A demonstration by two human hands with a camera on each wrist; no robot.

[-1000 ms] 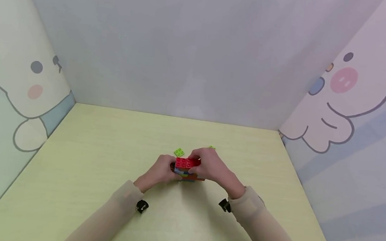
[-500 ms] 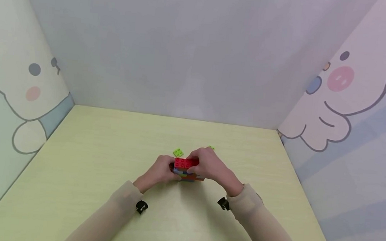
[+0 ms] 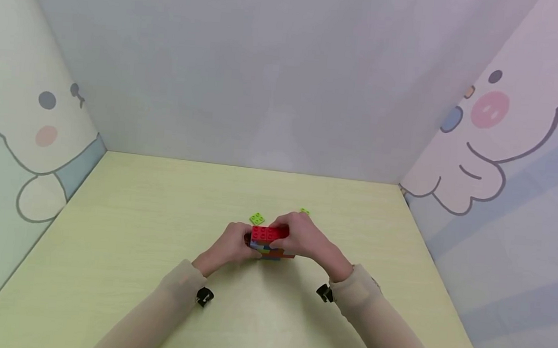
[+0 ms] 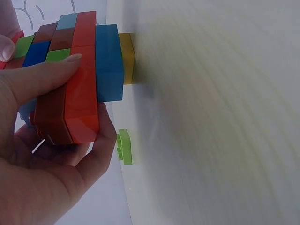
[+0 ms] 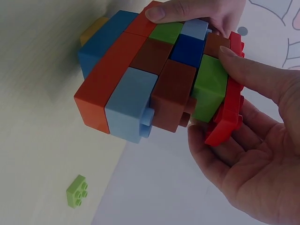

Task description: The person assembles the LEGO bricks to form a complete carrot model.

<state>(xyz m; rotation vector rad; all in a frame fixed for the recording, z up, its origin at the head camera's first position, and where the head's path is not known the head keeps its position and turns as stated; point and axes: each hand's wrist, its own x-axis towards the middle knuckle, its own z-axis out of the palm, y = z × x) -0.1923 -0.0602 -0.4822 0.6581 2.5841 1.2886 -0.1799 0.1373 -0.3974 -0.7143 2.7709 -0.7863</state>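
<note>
A stack of toy building bricks point(image 3: 275, 254) stands on the table between both hands. In the right wrist view, its layers show orange-red, brown, light blue, dark blue and green bricks. Flat red bricks point(image 5: 229, 103) form its top layer, studs outward. Underneath are a blue brick point(image 4: 109, 63) and a yellow brick point(image 4: 127, 58). My left hand point(image 3: 231, 245) grips the left end low down, thumb across the near face and fingers behind. My right hand point(image 3: 306, 236) holds the upper right part, thumb at the edge of the red layer, fingers round the far side, partly hidden.
Two lime-green flat bricks lie behind the stack: one green brick point(image 3: 257, 218) to the left, another green brick point(image 3: 304, 211) beyond the right hand. Pale walls with cartoon animals border the light table point(image 3: 133, 212). Small black devices point(image 3: 205, 297) sit at both cuffs.
Both hands keep their hold on the stack with hardly any movement. The head view shifts slightly, and a little more of the far right green brick shows.
</note>
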